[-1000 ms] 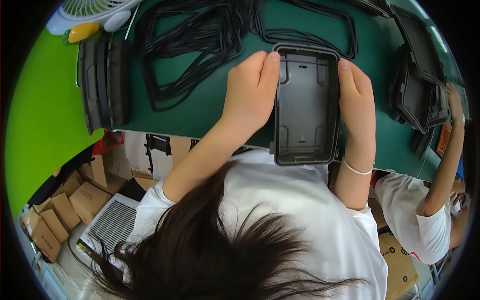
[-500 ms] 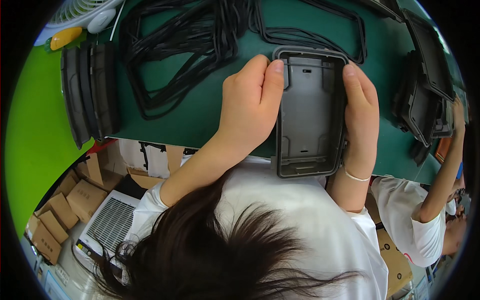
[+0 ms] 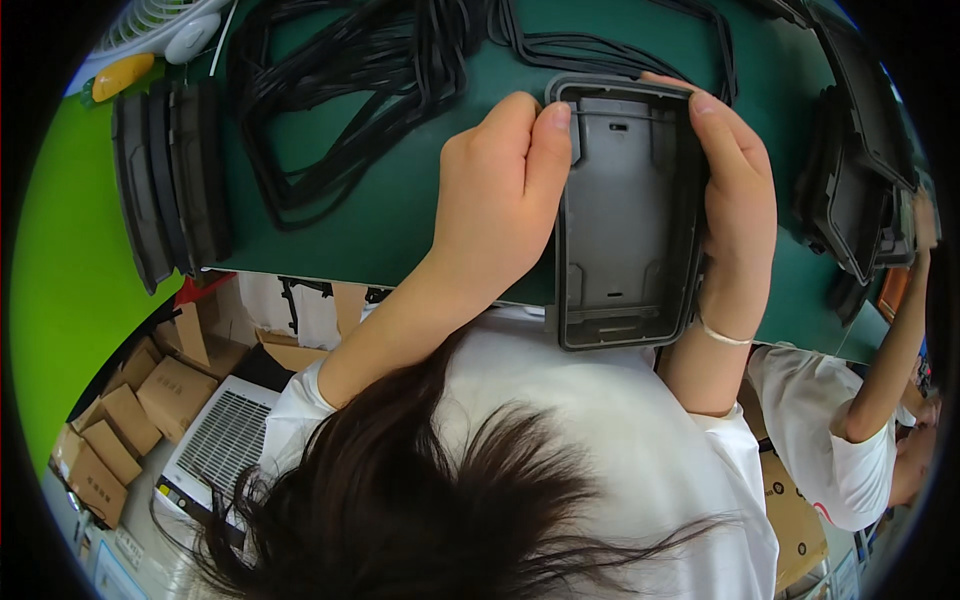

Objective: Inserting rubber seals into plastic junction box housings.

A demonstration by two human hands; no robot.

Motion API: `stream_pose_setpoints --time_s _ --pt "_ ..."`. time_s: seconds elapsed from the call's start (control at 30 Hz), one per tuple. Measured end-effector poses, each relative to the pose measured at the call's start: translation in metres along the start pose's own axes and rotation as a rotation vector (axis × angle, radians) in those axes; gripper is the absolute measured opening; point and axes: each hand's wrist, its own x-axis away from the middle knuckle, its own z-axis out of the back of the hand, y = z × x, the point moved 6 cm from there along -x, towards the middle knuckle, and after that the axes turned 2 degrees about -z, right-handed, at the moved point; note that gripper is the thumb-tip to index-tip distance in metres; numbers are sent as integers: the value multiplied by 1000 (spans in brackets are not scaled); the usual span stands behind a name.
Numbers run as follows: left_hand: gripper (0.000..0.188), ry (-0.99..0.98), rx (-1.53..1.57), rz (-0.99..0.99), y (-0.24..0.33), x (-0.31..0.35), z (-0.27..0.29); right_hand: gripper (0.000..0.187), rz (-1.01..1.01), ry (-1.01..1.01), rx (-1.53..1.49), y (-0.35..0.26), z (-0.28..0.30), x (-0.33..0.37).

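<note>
A dark grey rectangular plastic box shell [image 3: 622,215], its hollow side facing up, is held between my hands at the table's near edge. My left hand [image 3: 500,185] grips the upper left corner, its thumb pressed on the rim. On the opposite side my right hand [image 3: 738,165] has its thumb on the upper right corner, with fingers reaching behind the far edge. A thin black strip runs along the rim; how it is seated I cannot tell. Beyond my left hand lies a heap of black rubber gasket loops [image 3: 350,95], and several more gasket loops [image 3: 590,45] lie behind the shell.
Grey shells [image 3: 170,185] stand in a row at the table's left, near a white fan [image 3: 150,25] and a yellow-orange object [image 3: 122,77]. More shells [image 3: 850,190] are stacked at the right, beside a co-worker's arm [image 3: 885,340]. Cardboard boxes [image 3: 175,398] sit below left.
My right hand has shifted its grip: the fingers now curl over the shell's far edge and the thumb sits higher on the corner. The shell and my left hand have moved slightly away from me.
</note>
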Motion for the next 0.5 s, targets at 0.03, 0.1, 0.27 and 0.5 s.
stream_pose_setpoints --time_s 0.03,0.1,0.27,0.5 --pt "35 -2 -2 2 0 2 1 32 5 -7 -18 0 -1 0" --pt "36 6 2 2 -1 2 0 28 82 60 -32 0 0 -1" --pt "38 7 4 14 -5 -1 1 32 -42 128 -74 9 16 0" --pt "52 -256 -97 176 -6 13 -2 28 180 61 353 3 9 28"
